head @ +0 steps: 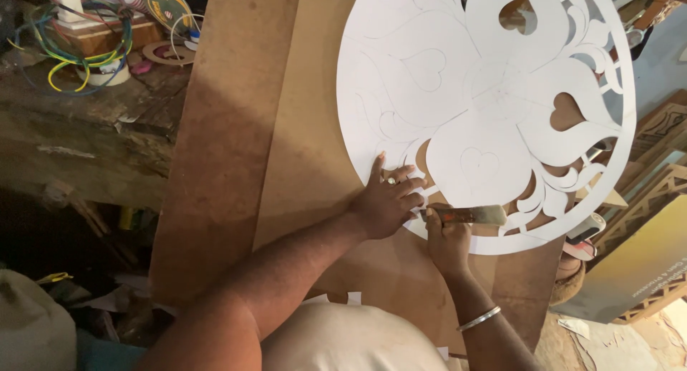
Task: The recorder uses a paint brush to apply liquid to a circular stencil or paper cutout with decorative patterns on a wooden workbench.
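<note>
A large round white panel (458,77) with heart and leaf shapes cut out of it lies on a brown board (308,142). My left hand (386,199), with a ring on one finger, presses flat on the panel's lower left edge. My right hand (447,238) is just beside it, shut on the handle of a small cutting tool (472,215) that lies across the panel's lower cut-out part. A metal bangle sits on my right wrist.
A second brown board (222,128) lies under the first, on the left. A rough wooden bench (86,135) at the left carries coloured wires (79,49), a tape roll and small boxes. Stacked fretwork panels (655,192) lean at the right.
</note>
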